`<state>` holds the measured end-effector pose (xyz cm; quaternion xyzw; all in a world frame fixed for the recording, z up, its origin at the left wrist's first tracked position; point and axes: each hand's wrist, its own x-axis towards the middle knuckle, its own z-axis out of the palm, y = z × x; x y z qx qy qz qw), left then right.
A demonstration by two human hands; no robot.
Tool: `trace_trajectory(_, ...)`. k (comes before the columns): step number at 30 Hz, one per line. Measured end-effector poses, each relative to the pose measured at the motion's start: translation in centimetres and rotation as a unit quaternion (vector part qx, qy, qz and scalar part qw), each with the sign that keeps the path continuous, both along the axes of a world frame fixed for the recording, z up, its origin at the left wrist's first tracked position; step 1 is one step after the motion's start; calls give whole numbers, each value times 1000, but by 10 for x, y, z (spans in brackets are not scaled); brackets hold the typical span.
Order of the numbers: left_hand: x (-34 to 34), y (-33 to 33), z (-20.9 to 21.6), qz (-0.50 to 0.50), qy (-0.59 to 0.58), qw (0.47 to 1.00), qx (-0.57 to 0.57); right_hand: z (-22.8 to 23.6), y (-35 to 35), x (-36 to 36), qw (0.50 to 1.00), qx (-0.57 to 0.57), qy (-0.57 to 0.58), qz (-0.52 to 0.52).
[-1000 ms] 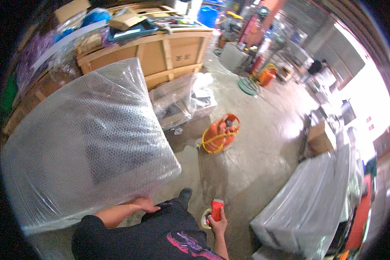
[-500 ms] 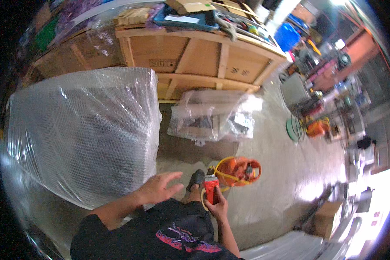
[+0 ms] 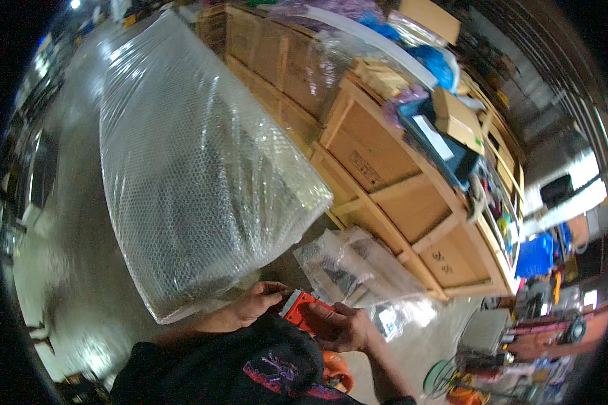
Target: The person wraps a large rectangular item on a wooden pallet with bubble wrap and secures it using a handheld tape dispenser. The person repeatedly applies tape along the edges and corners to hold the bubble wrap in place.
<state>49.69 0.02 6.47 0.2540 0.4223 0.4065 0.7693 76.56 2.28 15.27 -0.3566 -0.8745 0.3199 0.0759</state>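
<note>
Wooden crate (image 3: 378,152): far right. Bubble-wrapped package (image 3: 196,175): left, nearer. Right hand (image 3: 350,327) grips red tape dispenser (image 3: 305,310), near centre. Left hand (image 3: 255,304): just beside dispenser's pale end, fingers bent; cannot tell whether gripping.

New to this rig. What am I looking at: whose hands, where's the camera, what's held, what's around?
No robot here, just a person working bare-handed. The view is from a fisheye camera worn on the head, looking down, so straight edges bend toward the rim; picture left is the person's left.

The right hand grips a red tool with a metal edge, apparently a tape dispenser. The left hand is at its metal end; I can't tell whether it touches.

Ahead, toward the left, is a large bubble-wrapped object. Beyond it is a wooden crate, with a dark blue tray and a cardboard box on top. A smaller wrapped bundle lies beside the crate.
</note>
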Motion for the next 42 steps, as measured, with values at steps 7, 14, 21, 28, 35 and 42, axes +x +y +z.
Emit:
trace_trajectory(7, 8, 53, 63, 150, 218, 957, 120, 118, 133, -32, 976, 35, -94, 195)
trace_trajectory(14, -29, 111, 84, 379, 193, 904, 47, 269, 231, -82, 855, 143, -413, 278)
trace_trajectory(21, 14, 140, 44, 466, 601, 649, 24, 260, 281, -142, 791, 150, -433, 406)
trace_trajectory(28, 79, 141, 68, 391, 677, 584, 221, 254, 305, -137, 763, 153, -421, 466)
trace_trajectory(35, 112, 182, 57, 424, 692, 564, 151, 253, 324, -132, 744, 139, -408, 511)
trace_trajectory(42, 118, 192, 54, 457, 701, 505, 213, 269, 363, -88, 705, 181, -426, 537)
